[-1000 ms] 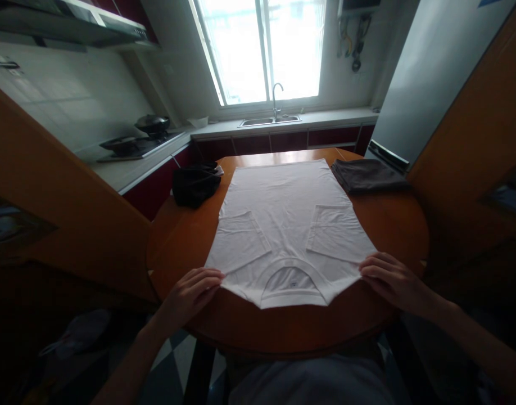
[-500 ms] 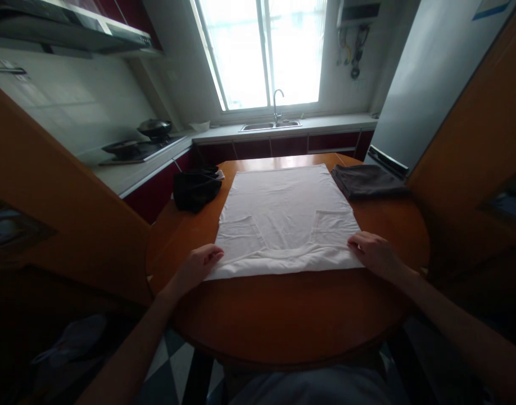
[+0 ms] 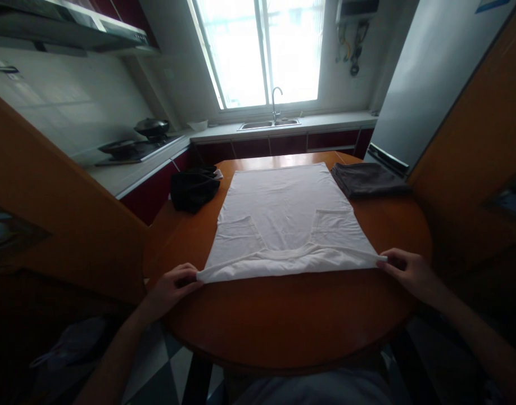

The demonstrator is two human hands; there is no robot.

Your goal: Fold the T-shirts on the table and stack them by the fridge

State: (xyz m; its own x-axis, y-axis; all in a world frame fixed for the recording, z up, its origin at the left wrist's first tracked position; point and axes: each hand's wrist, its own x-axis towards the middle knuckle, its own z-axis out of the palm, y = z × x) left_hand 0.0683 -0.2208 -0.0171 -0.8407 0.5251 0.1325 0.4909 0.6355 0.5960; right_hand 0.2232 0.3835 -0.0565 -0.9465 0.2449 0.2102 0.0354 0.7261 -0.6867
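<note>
A white shirt (image 3: 283, 197) lies spread on the round wooden table (image 3: 292, 320), its sleeves folded inward and its near edge rolled into a band. My left hand (image 3: 173, 286) pinches the near left corner of that band between thumb and fingers. At the near right corner, my right hand (image 3: 407, 271) pinches the cloth the same way, a small tip showing past the fingers. The band is stretched between both hands, just above the bare front part of the table.
A black cloth bundle (image 3: 194, 190) sits at the table's left side. Folded dark grey cloth (image 3: 367, 180) lies at the back right. Beyond are a sink (image 3: 268, 124), a stove with pans (image 3: 152, 127) and a fridge (image 3: 426, 84).
Both hands have moved outward and slightly nearer to me, to the shirt's near corners. They now pinch the corners, and the near edge is pulled out wider.
</note>
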